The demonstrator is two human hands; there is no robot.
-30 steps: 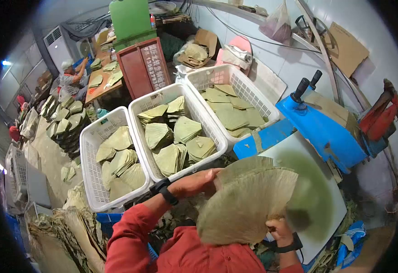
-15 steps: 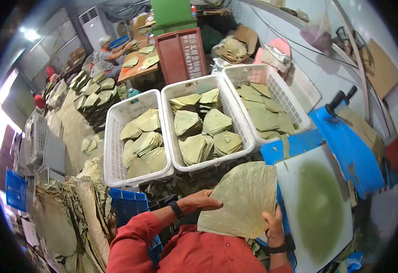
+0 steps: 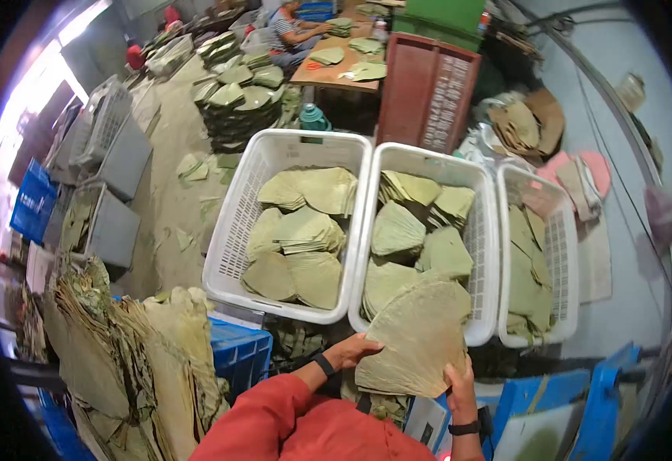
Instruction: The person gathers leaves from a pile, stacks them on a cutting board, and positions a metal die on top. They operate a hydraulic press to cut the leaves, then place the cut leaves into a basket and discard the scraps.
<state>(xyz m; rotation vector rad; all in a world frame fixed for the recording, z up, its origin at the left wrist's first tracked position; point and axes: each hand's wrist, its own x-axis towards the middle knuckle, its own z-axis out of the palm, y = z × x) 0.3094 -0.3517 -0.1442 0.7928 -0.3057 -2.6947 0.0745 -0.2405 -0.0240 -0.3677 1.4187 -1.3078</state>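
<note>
White baskets (image 3: 355, 230) behind; left hand (image 3: 355, 351), right hand (image 3: 457, 382) in grip on leaf fan (image 3: 416, 338), fingertips hidden.

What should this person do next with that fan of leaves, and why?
Probably lower the fan-shaped stack of pale green leaves, gripped by left hand and right hand, into the middle white plastic basket: similar stacks lie there, just ahead.
</note>
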